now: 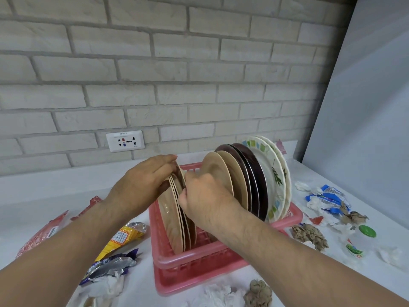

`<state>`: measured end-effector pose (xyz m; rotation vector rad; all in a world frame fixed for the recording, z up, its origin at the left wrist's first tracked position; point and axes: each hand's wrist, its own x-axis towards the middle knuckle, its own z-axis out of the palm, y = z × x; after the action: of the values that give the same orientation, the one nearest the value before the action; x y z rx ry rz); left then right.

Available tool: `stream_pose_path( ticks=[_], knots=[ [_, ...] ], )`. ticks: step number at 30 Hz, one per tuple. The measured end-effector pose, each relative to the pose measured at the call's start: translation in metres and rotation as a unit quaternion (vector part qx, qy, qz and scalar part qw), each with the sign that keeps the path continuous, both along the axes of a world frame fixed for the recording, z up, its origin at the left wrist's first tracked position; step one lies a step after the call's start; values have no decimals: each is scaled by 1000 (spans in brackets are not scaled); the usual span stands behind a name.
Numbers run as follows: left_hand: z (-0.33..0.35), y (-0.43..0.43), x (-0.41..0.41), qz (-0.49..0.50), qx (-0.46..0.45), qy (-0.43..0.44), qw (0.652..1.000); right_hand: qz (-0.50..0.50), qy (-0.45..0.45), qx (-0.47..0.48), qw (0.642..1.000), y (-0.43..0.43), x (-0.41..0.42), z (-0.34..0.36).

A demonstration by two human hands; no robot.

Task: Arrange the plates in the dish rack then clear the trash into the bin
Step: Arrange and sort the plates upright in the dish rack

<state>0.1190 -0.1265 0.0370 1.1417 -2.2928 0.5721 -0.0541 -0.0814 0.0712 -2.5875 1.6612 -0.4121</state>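
Observation:
A pink dish rack (199,260) stands in the middle of the white counter. At its near left end stand several beige plates (174,220) on edge. My left hand (143,185) grips their top rims from the left. My right hand (205,196) pinches the rim of the rightmost plate of that group from the right. Further back in the rack stand two beige plates (221,171), two dark brown plates (252,173) and two white patterned plates (274,173), all upright.
Left of the rack lie a red wrapper (44,233), a yellow packet (126,238) and a purple foil wrapper (110,267). Brown paper balls (309,235), white tissues (219,295), a blue wrapper (327,198) and a green-capped bottle (360,242) lie right and front. A wall socket (125,141) is behind.

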Motion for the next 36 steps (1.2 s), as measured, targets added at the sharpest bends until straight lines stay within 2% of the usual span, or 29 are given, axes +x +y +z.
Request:
stream_pose_path(
  ticks=[5, 9, 12, 18, 20, 25, 31, 36],
  knots=[
    [0, 3, 3, 24, 12, 24, 999, -19, -23, 13, 999, -9, -2, 11],
    [-2, 4, 8, 0, 4, 42, 999, -56, -46, 37, 997, -10, -7, 20],
    [-6, 2, 13, -6, 3, 67, 998, -90, -37, 19, 995, -7, -11, 35],
    [-8, 1, 12, -6, -10, 68, 998, -147, -107, -12, 983, -13, -21, 72],
    [-7, 1, 12, -8, -10, 65, 998, -153, -84, -20, 984, -13, -20, 71],
    [-6, 3, 11, -7, -5, 69, 998, -129, 38, -31, 990, -12, -12, 39],
    [-7, 3, 13, -8, 1, 75, 997, -88, -4, 28, 996, -2, -12, 26],
    [-6, 4, 12, -7, 0, 77, 997, -109, -2, 33, 993, 1, -15, 29]
  ],
)
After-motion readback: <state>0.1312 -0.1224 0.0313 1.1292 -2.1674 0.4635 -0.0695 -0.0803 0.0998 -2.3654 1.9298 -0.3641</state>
